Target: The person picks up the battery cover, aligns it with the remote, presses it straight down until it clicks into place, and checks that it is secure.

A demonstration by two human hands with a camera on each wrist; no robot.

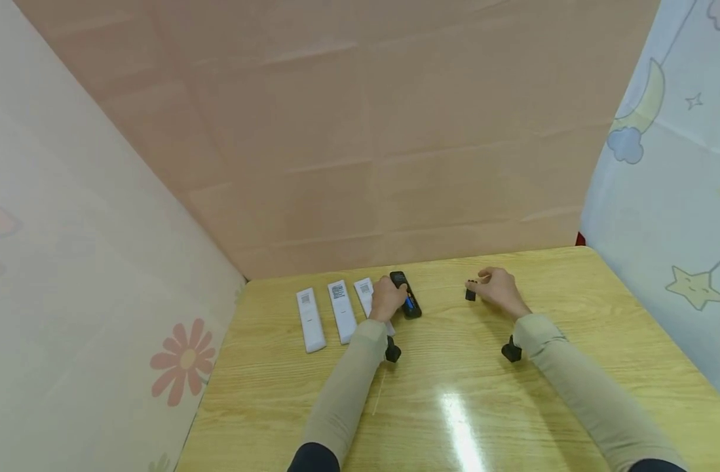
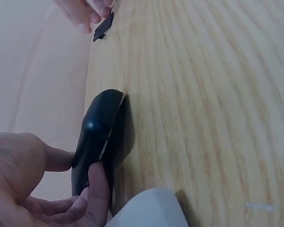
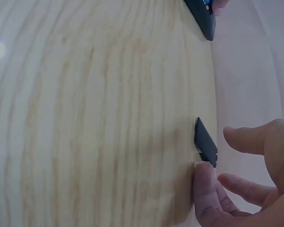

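A black remote control (image 1: 415,309) lies on the table with a blue battery-like piece showing in its open back. My left hand (image 1: 388,299) grips it, thumb on one side and fingers on the other, as the left wrist view shows along the black casing (image 2: 97,123). To the right lies a small black battery cover (image 3: 206,142). At its near end, a finger of my right hand (image 1: 500,290) touches or almost touches the cover. The right thumb (image 3: 246,139) stands apart from it in the right wrist view.
Three white remotes lie left of the black one: the leftmost (image 1: 310,321), the middle one (image 1: 342,313) and a third (image 1: 364,290) partly under my left hand. The wooden table (image 1: 442,367) meets a brown backdrop (image 1: 365,164) behind, with patterned white cloth (image 1: 678,196) at the sides.
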